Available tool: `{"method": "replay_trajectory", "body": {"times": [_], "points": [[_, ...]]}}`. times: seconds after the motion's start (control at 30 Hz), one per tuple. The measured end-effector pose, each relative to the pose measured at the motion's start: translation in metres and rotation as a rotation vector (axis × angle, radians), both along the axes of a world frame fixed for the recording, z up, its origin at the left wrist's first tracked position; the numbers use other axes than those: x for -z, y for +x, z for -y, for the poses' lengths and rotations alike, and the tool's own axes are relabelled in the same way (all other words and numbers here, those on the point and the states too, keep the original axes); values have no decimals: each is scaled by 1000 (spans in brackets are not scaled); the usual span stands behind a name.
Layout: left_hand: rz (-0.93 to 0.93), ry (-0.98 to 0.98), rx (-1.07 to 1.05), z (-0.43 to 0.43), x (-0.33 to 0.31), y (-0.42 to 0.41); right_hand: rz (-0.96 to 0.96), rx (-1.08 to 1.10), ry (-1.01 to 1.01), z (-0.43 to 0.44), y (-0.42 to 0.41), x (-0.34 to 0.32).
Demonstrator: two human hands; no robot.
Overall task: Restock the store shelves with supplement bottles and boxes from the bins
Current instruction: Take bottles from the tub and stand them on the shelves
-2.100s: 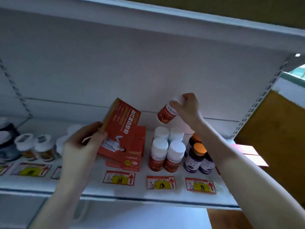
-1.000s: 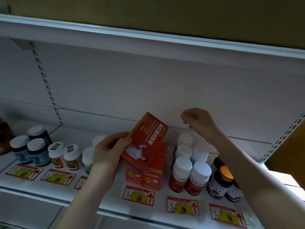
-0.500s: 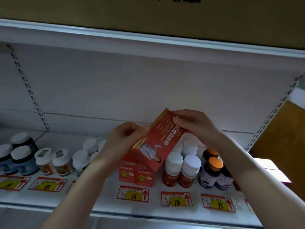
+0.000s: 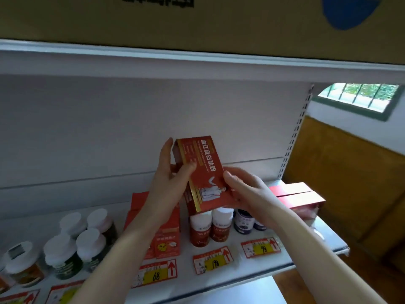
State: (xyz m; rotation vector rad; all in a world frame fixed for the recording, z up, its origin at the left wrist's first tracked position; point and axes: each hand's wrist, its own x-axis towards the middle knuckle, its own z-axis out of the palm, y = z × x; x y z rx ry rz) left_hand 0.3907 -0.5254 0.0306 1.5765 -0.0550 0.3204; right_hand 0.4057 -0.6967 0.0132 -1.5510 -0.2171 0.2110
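red supplement box (image 4: pixel 205 175) held up in front of the shelf's white back panel (image 4: pixel 109 132), tilted a little, white lettering facing the camera. gripped from both sides: left hand (image 4: pixel 169 185) wrapped round the left edge, thumb pressed on the front and fingers (image 4: pixel 165 153) stretched up behind; right hand (image 4: pixel 245 190) closed on the lower right corner. directly below, red bottles with white caps (image 4: pixel 209 229) standing on the shelf (image 4: pixel 252 268), dark bottles (image 4: pixel 245 220) just to their right, more red boxes (image 4: pixel 167 240) to their left behind the left forearm. white-capped jars (image 4: pixel 76 244) further left. price tags (image 4: pixel 213 261) along the front edge.
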Motion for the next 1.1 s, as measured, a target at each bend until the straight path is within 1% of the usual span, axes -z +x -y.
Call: {"method": "replay_trajectory", "body": {"times": [0.1, 0.2, 0.27, 0.37, 0.43, 0.5, 0.57, 0.63, 0.67, 0.73, 0.83, 0.9, 1.0, 1.1], "points": [[-43, 61, 57, 13, 0, 9, 3, 13, 43, 21, -5, 0], [-46, 24, 72, 23, -6, 20, 39, 9, -42, 50, -3, -5], [-50, 21, 85, 34, -8, 30, 61, -1, -57, 70, 0, -8], [-12, -19, 75, 65, -8, 39, 97, 96, -58, 99, 16, -8], [3, -38, 59, 92, -5, 42, 115, 147, -130, 121, 29, -9], [33, -59, 40, 120, -2, 43, 133, 84, -220, 146, 41, -11], [74, -48, 7, 145, 2, 43, 159, 17, -258, 170, 51, -17], [139, 86, -50, 168, 5, 43, 191, 10, -269, 194, 60, -22], [174, 192, -76, 178, 7, 42, 203, 16, -271, 204, 64, -23], [187, 345, -164, 197, 17, 41, 237, 36, -296, 222, 73, -21], [139, 551, -411, 218, 41, 32, 345, 87, -358, 242, 87, -15], [241, 670, -494, 229, 65, 19, 434, 134, -436, 252, 98, -9], [279, 791, -388, 252, 107, -9, 534, 174, -518, 256, 112, 2], [313, 948, -302, 268, 155, -28, 548, 201, -548, 253, 122, 10]]}}
